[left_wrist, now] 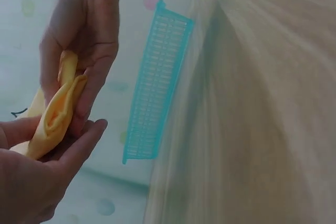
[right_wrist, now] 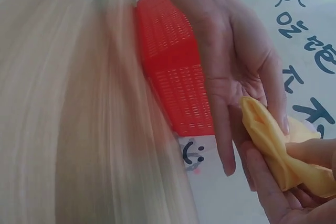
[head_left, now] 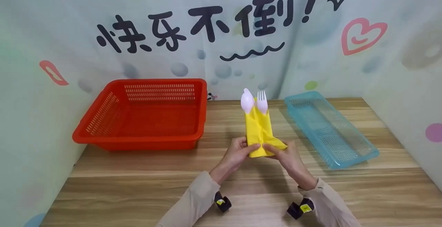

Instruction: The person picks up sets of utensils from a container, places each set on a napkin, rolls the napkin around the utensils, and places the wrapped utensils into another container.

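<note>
A folded yellow cloth (head_left: 259,130) stands upright between both hands above the table. From its top stick out a pale pink spoon (head_left: 247,102) and a pale pink fork (head_left: 262,102); their handles are hidden inside the cloth. The left hand (head_left: 237,152) pinches the lower left of the cloth, thumb in front and fingers behind. On the other side, the right hand (head_left: 287,156) pinches the lower right, where a corner flares outward. Both wrist views show the bottom folds of the yellow cloth (left_wrist: 55,114) between the two hands, with the cutlery largely hidden.
A red plastic basket (head_left: 148,139) sits on the wooden table (head_left: 138,189) at the left. To the right lies a long light blue basket (head_left: 310,135), set at an angle. Behind the table hangs a printed curtain (head_left: 234,71).
</note>
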### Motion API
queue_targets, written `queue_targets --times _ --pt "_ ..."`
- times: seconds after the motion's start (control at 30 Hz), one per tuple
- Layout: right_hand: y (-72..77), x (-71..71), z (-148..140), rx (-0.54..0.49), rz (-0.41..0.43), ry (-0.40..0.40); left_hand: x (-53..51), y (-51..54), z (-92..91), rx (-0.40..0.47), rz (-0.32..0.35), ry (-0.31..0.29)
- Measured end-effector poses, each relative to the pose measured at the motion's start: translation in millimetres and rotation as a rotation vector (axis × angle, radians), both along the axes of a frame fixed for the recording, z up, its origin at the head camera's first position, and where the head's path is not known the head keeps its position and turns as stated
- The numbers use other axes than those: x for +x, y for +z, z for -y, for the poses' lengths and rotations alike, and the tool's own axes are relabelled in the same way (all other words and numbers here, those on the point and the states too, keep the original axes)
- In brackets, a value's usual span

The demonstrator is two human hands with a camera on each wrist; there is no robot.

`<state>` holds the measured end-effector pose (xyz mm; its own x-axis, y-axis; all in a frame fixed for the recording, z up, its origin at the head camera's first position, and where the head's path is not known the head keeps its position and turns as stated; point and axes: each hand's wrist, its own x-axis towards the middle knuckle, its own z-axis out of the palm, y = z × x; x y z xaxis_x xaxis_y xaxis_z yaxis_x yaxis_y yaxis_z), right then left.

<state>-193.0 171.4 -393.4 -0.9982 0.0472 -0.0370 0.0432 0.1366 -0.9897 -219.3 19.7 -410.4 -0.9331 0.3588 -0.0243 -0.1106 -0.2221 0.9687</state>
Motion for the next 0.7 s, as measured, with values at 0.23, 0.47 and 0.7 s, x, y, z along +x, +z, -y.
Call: queue_targets --times 0.23,0.47,0.7 --pt "-0.9 -1.3 1.1 0.256 -0.105 -0.065 3.1 -2.2 -3.7 0.017 -0.013 0.081" --pt "1.0 -2.5 2.7 0.308 -0.155 -0.08 1.8 -1.4 -3.0 0.018 -0.018 0.099" --pt "3.7 -1.7 1.4 0.291 -0.139 -0.053 0.4 3.3 2.0 -0.019 -0.008 0.099"
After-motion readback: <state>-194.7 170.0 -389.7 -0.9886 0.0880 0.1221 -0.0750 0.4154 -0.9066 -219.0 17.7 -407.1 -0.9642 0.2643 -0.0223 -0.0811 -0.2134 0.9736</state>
